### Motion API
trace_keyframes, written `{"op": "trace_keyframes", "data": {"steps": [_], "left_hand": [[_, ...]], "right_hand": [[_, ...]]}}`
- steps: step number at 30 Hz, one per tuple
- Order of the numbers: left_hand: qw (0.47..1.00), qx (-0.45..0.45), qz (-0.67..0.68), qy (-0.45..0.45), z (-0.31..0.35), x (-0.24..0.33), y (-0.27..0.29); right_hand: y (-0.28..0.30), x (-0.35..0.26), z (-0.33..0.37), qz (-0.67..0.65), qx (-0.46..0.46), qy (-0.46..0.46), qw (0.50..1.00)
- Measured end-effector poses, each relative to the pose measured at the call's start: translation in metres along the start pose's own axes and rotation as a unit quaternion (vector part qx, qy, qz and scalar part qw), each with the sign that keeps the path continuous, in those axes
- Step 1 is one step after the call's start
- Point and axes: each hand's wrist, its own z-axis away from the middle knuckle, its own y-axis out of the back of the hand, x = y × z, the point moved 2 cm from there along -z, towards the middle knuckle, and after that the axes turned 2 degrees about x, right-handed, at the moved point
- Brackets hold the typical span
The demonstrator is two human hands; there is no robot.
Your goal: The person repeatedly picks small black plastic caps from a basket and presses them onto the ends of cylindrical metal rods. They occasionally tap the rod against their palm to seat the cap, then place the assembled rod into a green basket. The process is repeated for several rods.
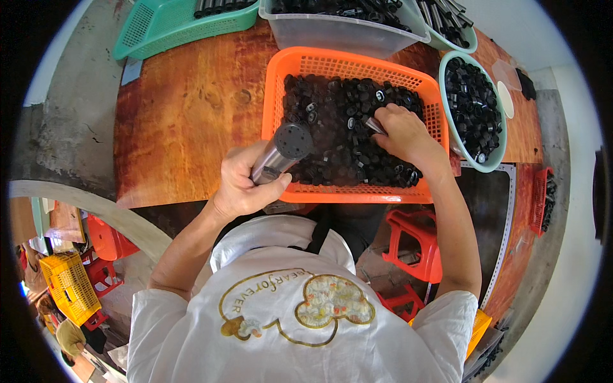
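My left hand (242, 182) is wrapped around a grey metallic tube (273, 158) with a black, hole-dotted end pointing up and away. It is over the near left corner of an orange plastic basket (357, 193). Many small black caps (335, 150) fill the basket, a few with shiny silver faces. Above the right part of this heap, my right hand (405, 133) is closed on a short silvery cylindrical piece (376, 126) that sticks out to the left of the fingers. The fingertips and the rest of that piece are partly hidden.
On the wooden table (185, 121), a clear bin (345, 39) of black parts stands behind the basket. A green basket (185, 35) holds dark tubes at far left. A pale green basin (447, 96) of black caps stands right. Red stools (415, 246) are below the table's near edge.
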Motion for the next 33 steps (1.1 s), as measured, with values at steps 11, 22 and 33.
{"op": "trace_keyframes", "data": {"steps": [11,22,33], "left_hand": [[0.998,0.017,0.042,0.033,0.002,-0.005,-0.001],[0.999,0.021,0.020,0.032,0.003,-0.003,0.000],[0.996,0.056,0.039,0.049,0.001,-0.005,-0.005]], "right_hand": [[0.002,0.009,0.004,-0.050,0.007,-0.030,0.998],[0.039,0.004,0.030,-0.421,0.030,-0.143,0.895],[0.075,0.002,0.051,-0.423,0.004,0.009,0.906]]}}
